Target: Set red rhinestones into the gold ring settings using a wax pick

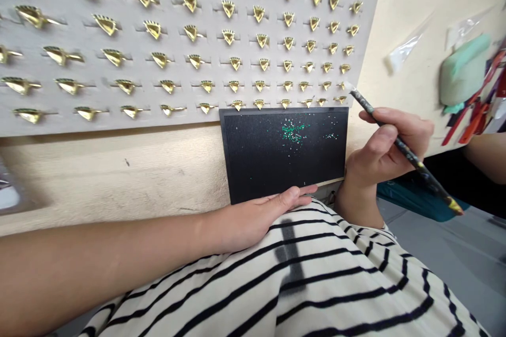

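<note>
Between the fingers of my right hand is a dark, speckled pencil-like stick with a whitish tip and a yellowish far end. Its tip is beside the lowest rings at the right edge of a grey foam board. Rows of gold rings with triangular heads stand in the board's slits. A black ridged tray lies against the board's near edge, bearing tiny green stones and scattered clear ones. My left hand rests at the tray's near edge, fingers stretched out.
On the pale wooden table, small clear plastic bags lie to the right. Beyond them are a pale green wrapped lump and red-handled tools. Another person's arm shows at the right edge.
</note>
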Action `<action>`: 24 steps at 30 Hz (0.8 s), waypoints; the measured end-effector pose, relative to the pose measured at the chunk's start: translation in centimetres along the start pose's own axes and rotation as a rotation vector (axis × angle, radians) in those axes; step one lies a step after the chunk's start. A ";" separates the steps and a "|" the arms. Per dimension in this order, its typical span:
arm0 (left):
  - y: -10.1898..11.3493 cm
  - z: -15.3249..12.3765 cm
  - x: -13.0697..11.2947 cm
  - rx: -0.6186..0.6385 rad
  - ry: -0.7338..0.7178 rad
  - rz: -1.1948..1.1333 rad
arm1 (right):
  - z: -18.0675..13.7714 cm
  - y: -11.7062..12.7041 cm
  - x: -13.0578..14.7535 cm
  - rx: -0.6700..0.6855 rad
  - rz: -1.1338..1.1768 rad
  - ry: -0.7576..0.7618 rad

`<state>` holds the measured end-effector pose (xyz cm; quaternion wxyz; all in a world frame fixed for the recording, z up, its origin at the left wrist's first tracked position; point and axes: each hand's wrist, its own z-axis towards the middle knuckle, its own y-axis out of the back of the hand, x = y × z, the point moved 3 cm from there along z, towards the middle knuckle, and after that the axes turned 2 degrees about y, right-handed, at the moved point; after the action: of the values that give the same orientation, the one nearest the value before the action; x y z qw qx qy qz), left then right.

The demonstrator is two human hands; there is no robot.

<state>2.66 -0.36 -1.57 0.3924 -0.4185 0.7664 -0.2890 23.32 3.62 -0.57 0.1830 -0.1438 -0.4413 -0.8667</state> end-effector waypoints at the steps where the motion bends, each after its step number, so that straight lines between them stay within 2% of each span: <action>1: 0.0 0.0 -0.1 0.000 0.003 0.005 | 0.0 0.1 0.0 0.012 -0.012 0.006; 5: -0.1 -0.1 -0.3 0.017 -0.006 0.012 | 0.1 0.3 0.0 0.044 -0.093 0.028; 11: -0.2 0.1 -0.1 -0.020 0.018 0.001 | 0.2 0.2 -0.1 0.004 -0.097 0.076; 24: -0.1 0.1 0.0 -0.014 0.001 0.000 | 0.2 0.2 0.2 0.041 -0.105 0.050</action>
<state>2.80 -0.41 -1.55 0.3892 -0.4213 0.7684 -0.2838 23.27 3.67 -0.23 0.1512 -0.0952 -0.4610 -0.8692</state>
